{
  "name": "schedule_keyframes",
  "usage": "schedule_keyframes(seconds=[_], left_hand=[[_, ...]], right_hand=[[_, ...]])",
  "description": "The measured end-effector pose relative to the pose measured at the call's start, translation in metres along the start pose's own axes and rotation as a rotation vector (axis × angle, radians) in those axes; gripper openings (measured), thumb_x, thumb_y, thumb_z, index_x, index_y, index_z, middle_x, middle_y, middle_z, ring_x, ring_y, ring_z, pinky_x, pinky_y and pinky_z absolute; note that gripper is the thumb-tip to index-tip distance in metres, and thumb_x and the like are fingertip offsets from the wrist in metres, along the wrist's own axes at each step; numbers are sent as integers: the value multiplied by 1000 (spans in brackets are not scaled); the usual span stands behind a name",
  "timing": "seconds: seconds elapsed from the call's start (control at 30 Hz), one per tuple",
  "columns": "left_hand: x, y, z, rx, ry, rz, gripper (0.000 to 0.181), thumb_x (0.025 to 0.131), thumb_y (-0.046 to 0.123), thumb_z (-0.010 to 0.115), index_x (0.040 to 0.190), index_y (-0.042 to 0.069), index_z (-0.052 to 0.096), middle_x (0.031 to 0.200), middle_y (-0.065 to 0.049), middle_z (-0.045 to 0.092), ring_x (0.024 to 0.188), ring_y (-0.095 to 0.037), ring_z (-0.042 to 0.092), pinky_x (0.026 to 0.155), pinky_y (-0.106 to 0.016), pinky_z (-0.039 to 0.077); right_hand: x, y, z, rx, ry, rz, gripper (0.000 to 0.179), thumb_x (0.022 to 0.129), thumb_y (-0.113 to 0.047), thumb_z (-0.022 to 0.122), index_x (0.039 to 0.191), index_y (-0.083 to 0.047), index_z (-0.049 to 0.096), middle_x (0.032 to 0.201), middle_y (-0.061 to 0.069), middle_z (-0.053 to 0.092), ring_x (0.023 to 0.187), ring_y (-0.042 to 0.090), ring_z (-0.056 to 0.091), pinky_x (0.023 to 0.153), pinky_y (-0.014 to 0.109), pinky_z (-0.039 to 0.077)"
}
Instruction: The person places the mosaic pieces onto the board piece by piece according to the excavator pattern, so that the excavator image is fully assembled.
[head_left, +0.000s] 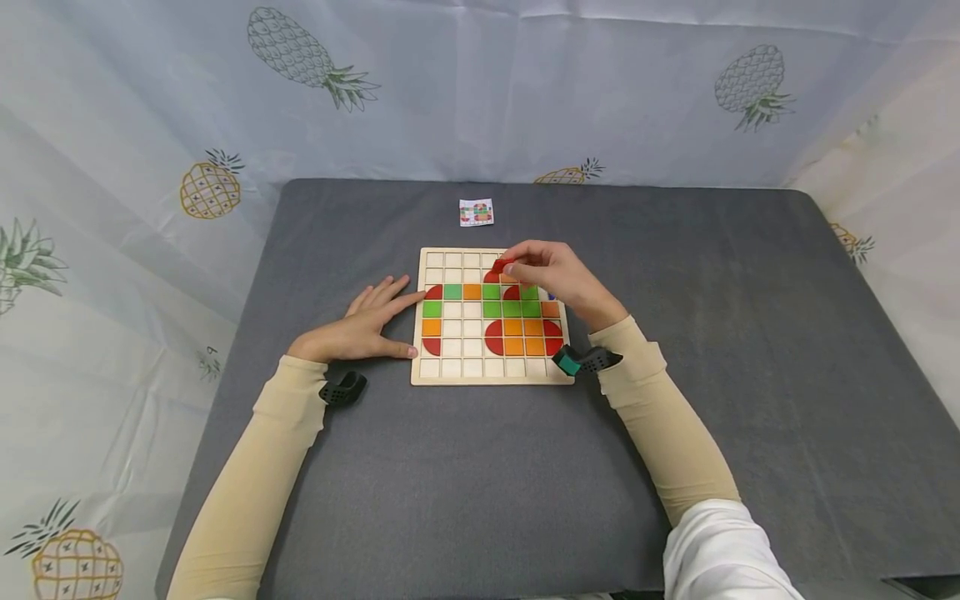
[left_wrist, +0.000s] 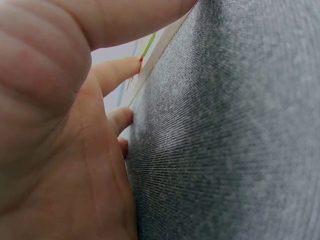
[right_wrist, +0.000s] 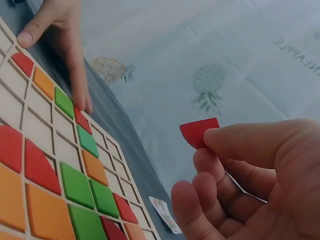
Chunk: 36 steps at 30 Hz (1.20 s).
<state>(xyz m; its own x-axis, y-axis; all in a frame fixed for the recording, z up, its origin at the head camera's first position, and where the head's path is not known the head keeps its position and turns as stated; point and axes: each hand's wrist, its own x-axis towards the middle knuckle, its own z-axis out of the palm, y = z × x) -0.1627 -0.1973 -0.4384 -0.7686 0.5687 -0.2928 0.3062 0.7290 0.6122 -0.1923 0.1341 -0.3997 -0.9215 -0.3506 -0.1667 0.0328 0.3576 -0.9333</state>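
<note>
A wooden grid board (head_left: 471, 368) lies on the table, its squares partly filled with red quarter-round, orange and green tiles. My right hand (head_left: 555, 271) is over the board's upper right part, pinching a red quarter-round tile (right_wrist: 197, 131) between thumb and index finger, clear of the board in the right wrist view. My left hand (head_left: 363, 327) rests at the board's left edge with fingers spread; its thumb and index fingertip touch the frame. Squares under the right hand are partly hidden.
A small printed pattern card (head_left: 476, 212) lies beyond the board's far edge. The dark grey table (head_left: 465, 483) extends to both sides. A pineapple-print curtain (head_left: 465, 100) hangs behind and at the sides. Both wrists wear black bands (head_left: 343, 389).
</note>
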Motion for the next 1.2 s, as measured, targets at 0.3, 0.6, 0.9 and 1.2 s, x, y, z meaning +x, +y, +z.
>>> schedule_keyframes(seconds=[0.3,0.6,0.9,1.2], left_hand=[[-1,-1,0,-2,-4,4,96,87,39,79,163,22,23,173,-11,-3,159,-33,-13,126,-57,-10],[0,-1,0,5,-9,-7,95,87,41,78,163,23,23,173,-11,-3,159,-33,-13,126,-58,-10],[0,-2,0,3,-7,-4,95,87,42,78,163,23,23,173,-11,-3,159,-33,-12,126,-58,-10],[1,-2,1,7,-4,-11,95,87,41,78,163,23,24,173,-11,-1,159,-34,-11,126,-57,-9]], right_hand=[[-1,-6,24,17,-92,65,22,97,-26,69,110,-9,73,99,22,66,78,30,54,73,39,47],[0,-10,43,-140,-190,59,18,97,-23,69,106,-10,78,98,3,70,80,19,53,70,27,44],[-2,-7,60,-167,-274,53,14,96,-23,70,102,-12,76,100,5,74,80,16,51,68,28,40],[-6,-9,75,-329,-351,-22,12,97,-21,68,96,-18,79,90,-1,76,65,13,48,61,25,38]])
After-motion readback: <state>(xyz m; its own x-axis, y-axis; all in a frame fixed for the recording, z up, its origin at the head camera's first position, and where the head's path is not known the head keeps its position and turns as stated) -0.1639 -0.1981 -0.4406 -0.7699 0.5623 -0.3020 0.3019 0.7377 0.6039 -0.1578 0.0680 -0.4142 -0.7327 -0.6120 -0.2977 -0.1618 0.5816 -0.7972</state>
